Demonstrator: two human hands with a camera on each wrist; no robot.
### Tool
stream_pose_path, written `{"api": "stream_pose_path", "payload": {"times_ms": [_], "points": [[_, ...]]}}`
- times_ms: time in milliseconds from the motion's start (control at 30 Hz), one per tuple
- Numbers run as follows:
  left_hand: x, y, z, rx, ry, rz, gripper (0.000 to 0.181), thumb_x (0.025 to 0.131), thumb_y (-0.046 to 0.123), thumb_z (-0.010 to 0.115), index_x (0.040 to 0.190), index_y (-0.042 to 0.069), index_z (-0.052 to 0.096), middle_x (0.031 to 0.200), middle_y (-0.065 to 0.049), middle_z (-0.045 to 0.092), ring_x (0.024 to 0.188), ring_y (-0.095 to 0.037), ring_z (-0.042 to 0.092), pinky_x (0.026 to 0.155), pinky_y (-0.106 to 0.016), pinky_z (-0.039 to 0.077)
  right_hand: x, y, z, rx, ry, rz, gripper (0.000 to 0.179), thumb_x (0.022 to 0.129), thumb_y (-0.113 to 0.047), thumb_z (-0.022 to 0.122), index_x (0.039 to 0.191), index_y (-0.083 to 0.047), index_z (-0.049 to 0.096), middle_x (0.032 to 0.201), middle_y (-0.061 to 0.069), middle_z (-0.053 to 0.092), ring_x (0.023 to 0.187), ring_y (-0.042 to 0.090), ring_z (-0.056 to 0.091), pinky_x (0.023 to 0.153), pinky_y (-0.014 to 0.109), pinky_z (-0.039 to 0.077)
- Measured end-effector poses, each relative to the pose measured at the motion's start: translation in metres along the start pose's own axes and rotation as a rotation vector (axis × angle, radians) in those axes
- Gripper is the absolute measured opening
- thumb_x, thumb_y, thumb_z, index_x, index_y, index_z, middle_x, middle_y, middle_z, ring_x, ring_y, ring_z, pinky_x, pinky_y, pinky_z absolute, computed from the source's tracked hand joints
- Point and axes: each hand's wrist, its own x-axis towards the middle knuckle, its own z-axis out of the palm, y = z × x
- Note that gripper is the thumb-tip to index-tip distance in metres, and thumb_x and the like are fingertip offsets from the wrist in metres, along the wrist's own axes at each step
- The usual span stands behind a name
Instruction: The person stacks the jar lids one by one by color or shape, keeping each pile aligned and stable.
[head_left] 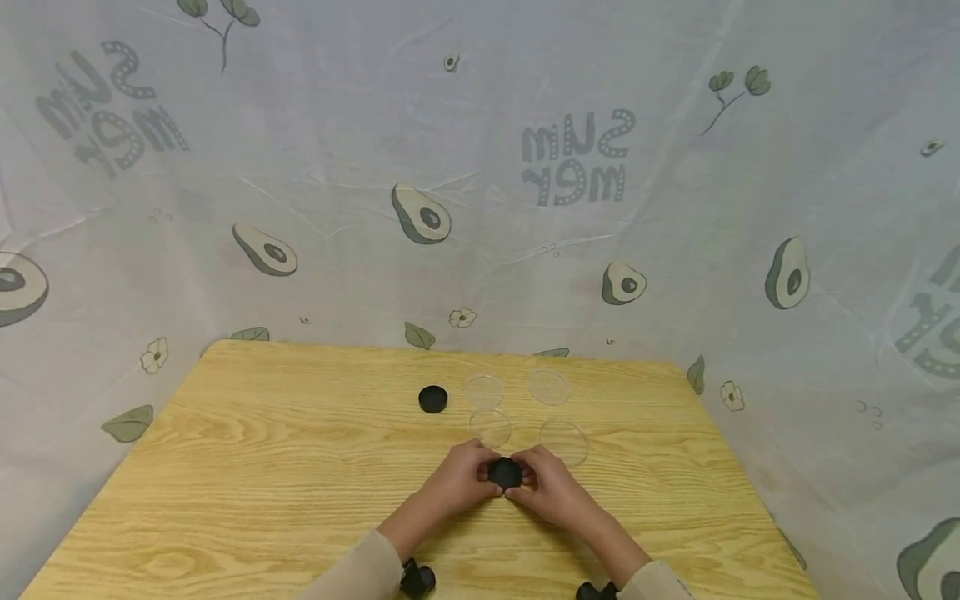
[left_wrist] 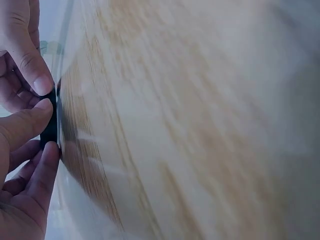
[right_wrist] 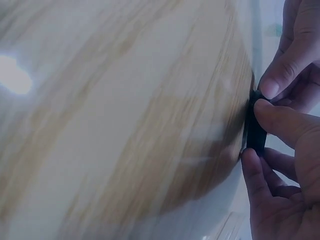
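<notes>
A black round disc-like piece (head_left: 505, 473) is between both hands near the front middle of the wooden table. My left hand (head_left: 461, 481) pinches its left side with thumb and fingers. From the right, my right hand (head_left: 555, 493) grips the opposite side, and the two thumbs nearly meet at the near edge. Both wrist views show the black piece (left_wrist: 48, 125) edge-on, low at the tabletop; whether it touches the wood I cannot tell. Just beyond the hands lie several clear round discs, among them one (head_left: 491, 427) by the left fingers and another (head_left: 564, 442) by the right.
A second black round piece (head_left: 432, 399), looking like a shallow lid, lies farther back on the wooden table (head_left: 300, 467), left of the clear discs. A pale curtain (head_left: 337, 150) printed with avocados hangs behind the table's back edge and along its sides.
</notes>
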Motion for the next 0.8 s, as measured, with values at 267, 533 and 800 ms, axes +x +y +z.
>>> {"api": "stream_pose_path", "payload": {"times_ms": [267, 533, 800], "points": [[-0.02, -0.013, -0.015, -0.022, 0.025, -0.034, 0.042, 0.085, 0.013, 0.088, 0.123, 0.0, 0.075, 0.097, -0.007, 0.064, 0.078, -0.007, 0.05, 0.07, -0.021, 0.046, 0.012, -0.018, 0.011, -0.008, -0.054, -0.026, 0.045, 0.094, -0.019, 0.08, 0.13, 0.003, 0.066, 0.115, 0.014, 0.063, 0.102, 0.02, 0.064, 0.086, 0.031, 0.059], [-0.041, -0.024, -0.039, -0.011, 0.058, -0.072, 0.042, 0.085, 0.009, 0.086, 0.123, -0.004, 0.073, 0.101, -0.011, 0.065, 0.081, -0.013, 0.053, 0.071, -0.025, 0.047, 0.033, -0.038, 0.03, 0.014, -0.114, -0.056, 0.045, 0.095, -0.019, 0.079, 0.131, 0.004, 0.064, 0.116, 0.014, 0.062, 0.104, 0.022, 0.065, 0.088, 0.032, 0.059], [-0.058, -0.039, -0.051, 0.002, 0.094, -0.097, 0.041, 0.084, 0.009, 0.087, 0.122, -0.002, 0.074, 0.102, -0.01, 0.066, 0.087, -0.015, 0.06, 0.074, -0.027, 0.053, 0.047, -0.049, 0.047, 0.009, -0.141, -0.094, 0.044, 0.095, -0.019, 0.079, 0.131, 0.002, 0.065, 0.114, 0.012, 0.061, 0.103, 0.02, 0.064, 0.088, 0.028, 0.058]]}}
